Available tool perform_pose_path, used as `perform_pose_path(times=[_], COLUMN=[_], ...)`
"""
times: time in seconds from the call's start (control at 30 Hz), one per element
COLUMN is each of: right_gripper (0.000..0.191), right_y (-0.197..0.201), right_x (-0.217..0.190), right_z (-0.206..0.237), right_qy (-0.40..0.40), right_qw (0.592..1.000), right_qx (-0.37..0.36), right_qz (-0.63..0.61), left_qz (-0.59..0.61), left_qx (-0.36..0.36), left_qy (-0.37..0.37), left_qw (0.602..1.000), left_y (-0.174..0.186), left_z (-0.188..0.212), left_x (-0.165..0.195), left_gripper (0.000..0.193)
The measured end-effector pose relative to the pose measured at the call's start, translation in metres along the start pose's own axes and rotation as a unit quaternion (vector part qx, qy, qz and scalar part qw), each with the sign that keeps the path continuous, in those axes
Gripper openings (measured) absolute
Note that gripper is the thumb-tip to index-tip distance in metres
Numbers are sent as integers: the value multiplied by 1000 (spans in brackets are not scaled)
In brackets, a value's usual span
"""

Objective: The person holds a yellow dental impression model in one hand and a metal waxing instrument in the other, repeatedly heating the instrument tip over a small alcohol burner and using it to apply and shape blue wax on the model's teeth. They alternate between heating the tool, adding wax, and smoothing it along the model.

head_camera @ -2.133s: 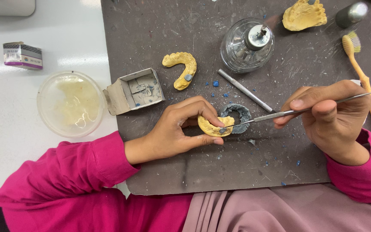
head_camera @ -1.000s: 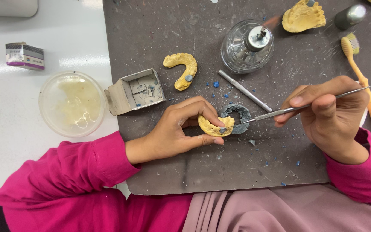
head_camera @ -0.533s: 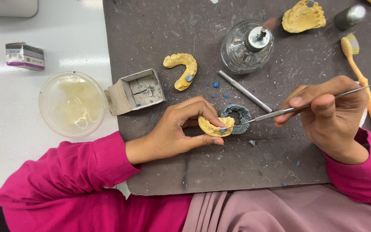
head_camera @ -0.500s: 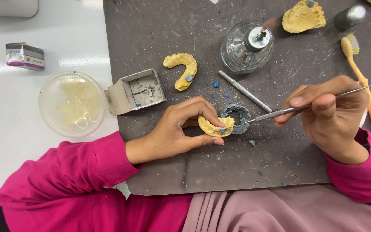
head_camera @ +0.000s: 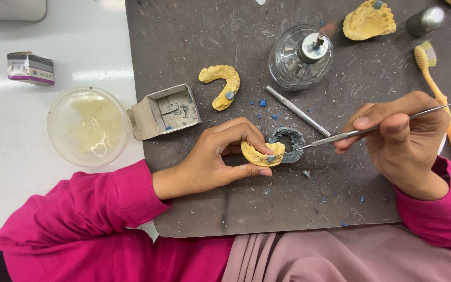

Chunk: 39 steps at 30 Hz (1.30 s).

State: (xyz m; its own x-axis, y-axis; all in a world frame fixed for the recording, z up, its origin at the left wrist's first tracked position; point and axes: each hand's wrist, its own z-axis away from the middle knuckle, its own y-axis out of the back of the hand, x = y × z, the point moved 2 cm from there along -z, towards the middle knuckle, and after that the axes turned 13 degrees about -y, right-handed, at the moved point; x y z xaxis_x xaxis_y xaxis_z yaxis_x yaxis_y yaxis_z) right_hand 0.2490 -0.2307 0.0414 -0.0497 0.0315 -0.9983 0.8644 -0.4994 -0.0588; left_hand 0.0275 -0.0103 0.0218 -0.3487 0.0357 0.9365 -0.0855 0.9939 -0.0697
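My left hand point(head_camera: 212, 159) pinches a small yellow dental cast point(head_camera: 261, 155) just above the dark grey mat point(head_camera: 246, 209). In my right hand point(head_camera: 403, 141) I grip a thin metal carving tool point(head_camera: 371, 129) like a pen. Its tip touches a small grey spot on the held cast. A grey ring-shaped piece point(head_camera: 289, 142) lies on the mat right behind the cast. Both sleeves are bright pink.
On the mat lie another yellow arch cast point(head_camera: 221, 83), a third cast point(head_camera: 369, 21) at the top, a glass spirit lamp point(head_camera: 301, 57), a metal rod point(head_camera: 297, 110), an open cardboard box point(head_camera: 165, 110), an orange toothbrush point(head_camera: 439, 104). A clear round dish point(head_camera: 87, 126) sits on the white table.
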Motion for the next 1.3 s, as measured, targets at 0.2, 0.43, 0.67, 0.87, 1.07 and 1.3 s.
perform_pose_path(times=[0.2,0.43,0.67,0.87,1.07,1.3], right_gripper=[33,33,38,50,53,45], right_y=[-1,-3,7,21,19,-4], right_x=[0,-1,1,5,-5,-33], right_z=[1,0,2,0,-7,-23], right_qy=[-3,-1,-21,-33,-20,-1], right_qw=[1000,1000,999,997,995,884], right_qx=[8,10,32,66,83,104], right_qz=[-4,3,-8,-38,57,455], left_qz=[1,-4,24,106,140,144], left_qx=[0,-1,9,36,45,57], left_qy=[2,3,17,71,104,96], left_qw=[1000,1000,1000,991,984,983], left_y=[0,1,1,3,4,5], left_z=[0,0,0,2,4,5], left_x=[0,1,-2,-6,-8,-9], left_gripper=[28,28,29,30,33,35])
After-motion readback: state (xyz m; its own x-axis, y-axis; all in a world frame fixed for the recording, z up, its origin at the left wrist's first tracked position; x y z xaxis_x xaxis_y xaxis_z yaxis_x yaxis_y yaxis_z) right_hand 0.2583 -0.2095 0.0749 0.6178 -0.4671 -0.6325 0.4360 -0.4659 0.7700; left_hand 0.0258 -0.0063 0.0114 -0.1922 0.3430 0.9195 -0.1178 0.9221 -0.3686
